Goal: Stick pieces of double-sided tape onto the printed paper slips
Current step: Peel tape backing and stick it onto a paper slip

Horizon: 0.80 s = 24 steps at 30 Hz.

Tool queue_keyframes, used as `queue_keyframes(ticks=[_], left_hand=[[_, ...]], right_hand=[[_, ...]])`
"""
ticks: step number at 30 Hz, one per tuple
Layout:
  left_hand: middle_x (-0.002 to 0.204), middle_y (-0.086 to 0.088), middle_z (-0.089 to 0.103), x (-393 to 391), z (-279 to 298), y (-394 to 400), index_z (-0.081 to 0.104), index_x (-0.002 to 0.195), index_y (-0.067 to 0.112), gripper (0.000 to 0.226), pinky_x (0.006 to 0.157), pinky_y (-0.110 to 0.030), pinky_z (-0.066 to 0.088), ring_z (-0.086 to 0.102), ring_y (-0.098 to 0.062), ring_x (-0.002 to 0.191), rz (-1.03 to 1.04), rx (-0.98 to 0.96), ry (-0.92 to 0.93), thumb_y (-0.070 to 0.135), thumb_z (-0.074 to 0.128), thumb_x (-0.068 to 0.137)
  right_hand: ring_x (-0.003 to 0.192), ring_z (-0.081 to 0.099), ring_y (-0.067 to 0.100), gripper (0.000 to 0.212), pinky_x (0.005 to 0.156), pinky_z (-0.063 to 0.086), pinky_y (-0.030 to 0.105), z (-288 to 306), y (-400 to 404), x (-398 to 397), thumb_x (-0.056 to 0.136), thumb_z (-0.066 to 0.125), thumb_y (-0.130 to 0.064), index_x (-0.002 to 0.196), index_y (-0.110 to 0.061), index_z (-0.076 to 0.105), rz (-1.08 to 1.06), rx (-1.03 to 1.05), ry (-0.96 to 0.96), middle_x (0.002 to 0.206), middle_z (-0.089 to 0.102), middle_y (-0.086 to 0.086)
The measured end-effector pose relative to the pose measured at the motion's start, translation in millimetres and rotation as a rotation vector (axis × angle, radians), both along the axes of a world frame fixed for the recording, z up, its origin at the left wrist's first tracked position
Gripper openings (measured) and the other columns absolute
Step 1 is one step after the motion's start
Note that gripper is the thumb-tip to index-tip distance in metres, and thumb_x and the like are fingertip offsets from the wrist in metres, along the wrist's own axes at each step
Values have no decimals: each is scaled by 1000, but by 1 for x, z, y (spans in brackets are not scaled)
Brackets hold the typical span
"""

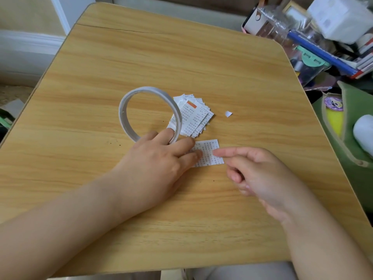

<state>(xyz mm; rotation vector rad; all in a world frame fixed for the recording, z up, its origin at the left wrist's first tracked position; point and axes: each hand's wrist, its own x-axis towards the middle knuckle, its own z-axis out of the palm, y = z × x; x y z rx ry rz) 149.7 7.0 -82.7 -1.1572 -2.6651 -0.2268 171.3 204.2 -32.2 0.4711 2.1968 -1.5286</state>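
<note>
A single printed paper slip (207, 157) lies flat on the wooden table (181, 57), in front of a fanned stack of printed slips (194, 118). A white double-sided tape roll (122, 113) stands tilted on edge to the left of the stack. My left hand (155, 160) has its index finger hooked through the roll and holds it up, while two other fingertips rest on the left end of the single slip. My right hand (260, 174) touches the slip's right part with its straight index fingertip; its other fingers are curled and hold nothing.
A small white paper scrap (228, 113) lies to the right of the stack. Beyond the table's right edge sit a green fabric pouch (347, 150) and a cluttered pile with a blue bar (319, 50) and plastic wrap. A crack runs across the table's far end.
</note>
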Motion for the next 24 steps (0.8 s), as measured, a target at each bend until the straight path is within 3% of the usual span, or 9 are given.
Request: queue_keyframes(ticks=[3, 7, 10, 14, 16, 18, 21, 24], left_hand=[[103, -3, 63, 2, -2, 0, 67, 114, 16, 43, 61, -43, 51, 55, -30, 74, 14, 12, -4, 25, 39, 83], [103, -3, 63, 3, -3, -1, 67, 114, 16, 43, 61, -44, 51, 55, -31, 75, 23, 17, -3, 24, 39, 82], [104, -2, 63, 3, -3, -1, 66, 115, 17, 44, 60, -43, 51, 55, -30, 76, 33, 11, 4, 25, 39, 82], [103, -2, 63, 4, -3, 0, 66, 116, 18, 44, 60, -43, 51, 55, -30, 75, 39, 29, 3, 25, 37, 83], [104, -2, 63, 4, -4, 0, 66, 116, 18, 43, 60, -44, 51, 54, -30, 74, 36, 31, -2, 26, 38, 84], [107, -1, 63, 4, -5, -2, 67, 116, 19, 44, 60, -42, 50, 51, -28, 73, 36, 30, 1, 27, 38, 84], [110, 2, 62, 5, -5, -7, 66, 119, 22, 45, 62, -41, 50, 51, -26, 74, 37, 47, -2, 30, 36, 86], [112, 4, 61, 5, -6, -9, 64, 122, 26, 46, 64, -42, 51, 52, -26, 76, 36, 68, -30, 32, 35, 87]], right_hand=[[38, 32, 5, 29, 42, 30, 17, -3, 5, 5, 92, 48, -12, 111, -29, 63, 42, 243, 199, 46, 43, -10], [51, 44, 6, 31, 53, 38, 22, -8, -5, 17, 86, 48, -17, 107, -30, 67, 297, 657, 629, 56, 46, -16], [64, 59, 15, 36, 51, 48, 28, -16, -11, 21, 79, 47, -21, 107, -32, 67, 369, 864, 669, 81, 61, -13], [56, 59, 18, 37, 42, 38, 21, -21, -13, 22, 76, 43, -25, 102, -32, 69, 378, 1011, 680, 76, 60, -11], [58, 58, 18, 39, 45, 40, 23, -25, -12, 22, 77, 43, -24, 103, -33, 69, 362, 991, 672, 76, 58, -11], [59, 50, 11, 40, 54, 44, 28, -29, -8, 20, 79, 45, -20, 108, -33, 69, 303, 837, 656, 74, 50, -13], [70, 44, 5, 39, 68, 35, 18, -35, -2, 15, 86, 48, -13, 109, -35, 71, 239, 599, 618, 71, 39, -13], [83, 43, 9, 40, 79, 33, 17, -35, 1, 14, 85, 45, -17, 106, -38, 71, 212, 562, 602, 73, 40, -12]])
